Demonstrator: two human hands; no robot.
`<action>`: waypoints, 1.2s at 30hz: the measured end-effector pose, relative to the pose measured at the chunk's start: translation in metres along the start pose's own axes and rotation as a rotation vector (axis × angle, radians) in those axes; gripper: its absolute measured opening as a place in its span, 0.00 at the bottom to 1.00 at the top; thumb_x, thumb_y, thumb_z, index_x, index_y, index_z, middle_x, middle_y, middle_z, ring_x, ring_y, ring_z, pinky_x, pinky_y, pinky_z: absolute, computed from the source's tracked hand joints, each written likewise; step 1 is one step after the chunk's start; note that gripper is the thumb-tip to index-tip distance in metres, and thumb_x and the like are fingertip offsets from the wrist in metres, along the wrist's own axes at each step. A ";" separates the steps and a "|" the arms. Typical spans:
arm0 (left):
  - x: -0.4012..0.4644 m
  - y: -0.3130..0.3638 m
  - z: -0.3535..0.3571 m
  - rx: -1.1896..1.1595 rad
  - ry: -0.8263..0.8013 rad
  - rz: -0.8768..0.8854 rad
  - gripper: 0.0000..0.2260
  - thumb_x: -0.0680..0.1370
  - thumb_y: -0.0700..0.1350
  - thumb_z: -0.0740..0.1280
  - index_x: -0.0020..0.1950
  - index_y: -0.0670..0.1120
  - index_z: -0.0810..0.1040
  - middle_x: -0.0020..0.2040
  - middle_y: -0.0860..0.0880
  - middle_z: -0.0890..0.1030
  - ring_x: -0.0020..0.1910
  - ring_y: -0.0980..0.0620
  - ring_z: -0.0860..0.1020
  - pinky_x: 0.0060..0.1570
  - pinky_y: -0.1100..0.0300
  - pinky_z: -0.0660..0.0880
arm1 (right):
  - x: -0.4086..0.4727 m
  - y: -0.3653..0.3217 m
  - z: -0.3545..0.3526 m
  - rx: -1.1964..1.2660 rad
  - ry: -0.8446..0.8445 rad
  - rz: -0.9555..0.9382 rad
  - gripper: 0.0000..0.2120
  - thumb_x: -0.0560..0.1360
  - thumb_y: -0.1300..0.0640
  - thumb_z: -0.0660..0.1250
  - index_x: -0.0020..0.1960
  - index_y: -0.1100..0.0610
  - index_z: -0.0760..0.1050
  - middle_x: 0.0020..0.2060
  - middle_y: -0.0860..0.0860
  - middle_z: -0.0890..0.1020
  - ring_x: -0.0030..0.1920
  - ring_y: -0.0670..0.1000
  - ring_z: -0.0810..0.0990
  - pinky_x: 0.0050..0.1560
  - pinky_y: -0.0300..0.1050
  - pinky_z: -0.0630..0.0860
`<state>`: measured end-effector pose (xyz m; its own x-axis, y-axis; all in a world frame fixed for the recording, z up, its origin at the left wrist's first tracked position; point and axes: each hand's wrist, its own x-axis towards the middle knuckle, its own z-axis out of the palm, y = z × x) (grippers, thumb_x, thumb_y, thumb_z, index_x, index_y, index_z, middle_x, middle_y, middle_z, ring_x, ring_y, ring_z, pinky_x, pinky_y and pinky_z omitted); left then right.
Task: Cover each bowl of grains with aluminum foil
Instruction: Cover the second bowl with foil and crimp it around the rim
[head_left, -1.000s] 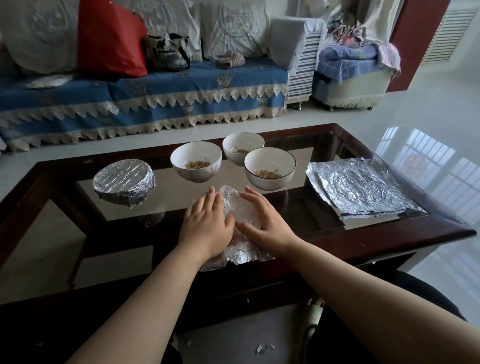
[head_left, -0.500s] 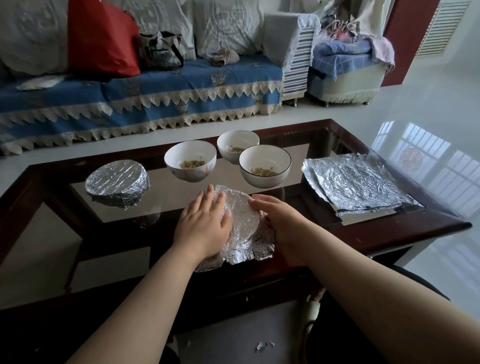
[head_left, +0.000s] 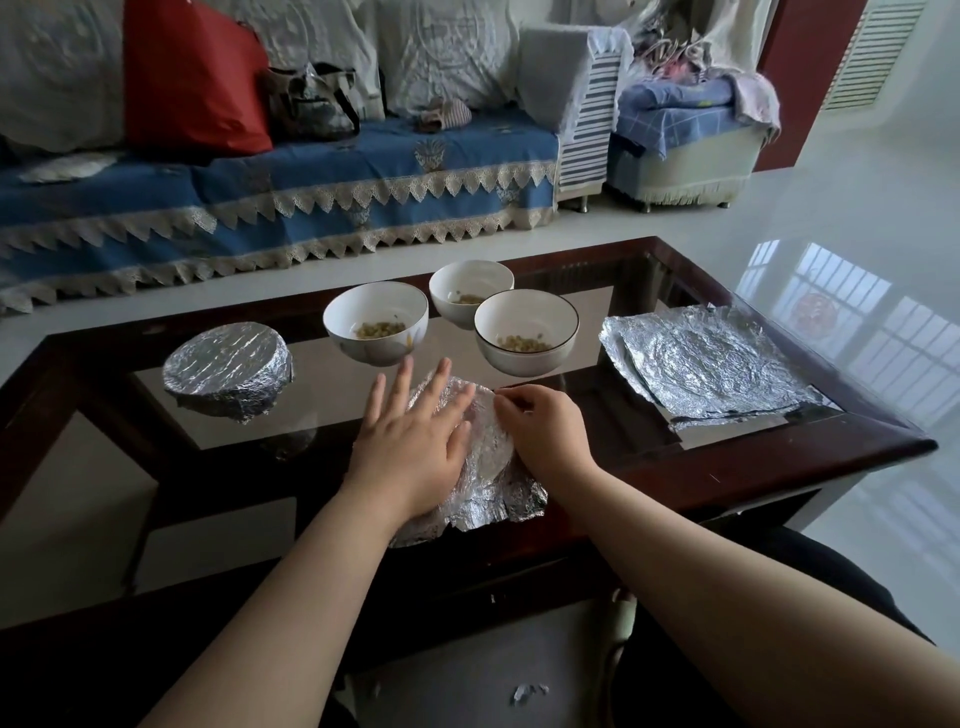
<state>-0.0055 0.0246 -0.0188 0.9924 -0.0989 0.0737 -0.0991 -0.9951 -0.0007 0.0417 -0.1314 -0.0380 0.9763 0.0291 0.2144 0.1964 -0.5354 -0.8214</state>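
A crumpled foil sheet (head_left: 485, 467) lies over something at the near edge of the glass table (head_left: 779, 457); what is under it is hidden. My left hand (head_left: 410, 441) presses flat on the sheet's left side, fingers straight. My right hand (head_left: 543, 428) curls its fingers over the sheet's right edge and pinches it. Behind stand three open white bowls with grains: one at the left (head_left: 375, 328), one at the back (head_left: 471, 292), one at the right (head_left: 525, 330). A bowl wrapped in foil (head_left: 227, 366) stands at the far left.
A stack of flat foil sheets (head_left: 706, 364) lies at the table's right end. Beyond the table is a blue-covered sofa (head_left: 311, 197) with a red cushion and a bag. Foil scraps (head_left: 527, 691) lie on the floor below.
My right hand went from flat on the foil to curled over its right edge. My left hand slid a little up and spread its fingers. The sheet has rounded down at the sides.
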 end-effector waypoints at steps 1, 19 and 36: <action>0.001 0.000 0.000 -0.009 -0.010 0.045 0.27 0.78 0.59 0.37 0.79 0.62 0.45 0.79 0.57 0.39 0.78 0.47 0.36 0.73 0.48 0.32 | 0.000 0.000 0.000 0.008 -0.005 0.016 0.10 0.76 0.54 0.67 0.54 0.56 0.84 0.49 0.50 0.86 0.51 0.48 0.82 0.51 0.41 0.73; 0.003 -0.005 0.006 -0.082 -0.128 0.071 0.26 0.76 0.64 0.36 0.75 0.69 0.41 0.79 0.60 0.41 0.78 0.52 0.39 0.76 0.46 0.40 | -0.004 0.013 0.004 0.408 -0.094 0.265 0.17 0.78 0.49 0.67 0.40 0.63 0.80 0.30 0.52 0.77 0.33 0.47 0.72 0.38 0.44 0.69; -0.003 0.000 0.002 -0.061 -0.143 0.029 0.22 0.82 0.61 0.42 0.76 0.68 0.40 0.79 0.58 0.39 0.79 0.50 0.39 0.76 0.45 0.39 | 0.009 0.017 -0.022 0.780 -0.648 0.579 0.08 0.79 0.51 0.64 0.48 0.55 0.76 0.39 0.54 0.80 0.34 0.49 0.80 0.38 0.44 0.80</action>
<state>-0.0080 0.0246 -0.0212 0.9889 -0.1321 -0.0686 -0.1281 -0.9899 0.0602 0.0523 -0.1588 -0.0390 0.7579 0.4966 -0.4230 -0.5105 0.0479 -0.8585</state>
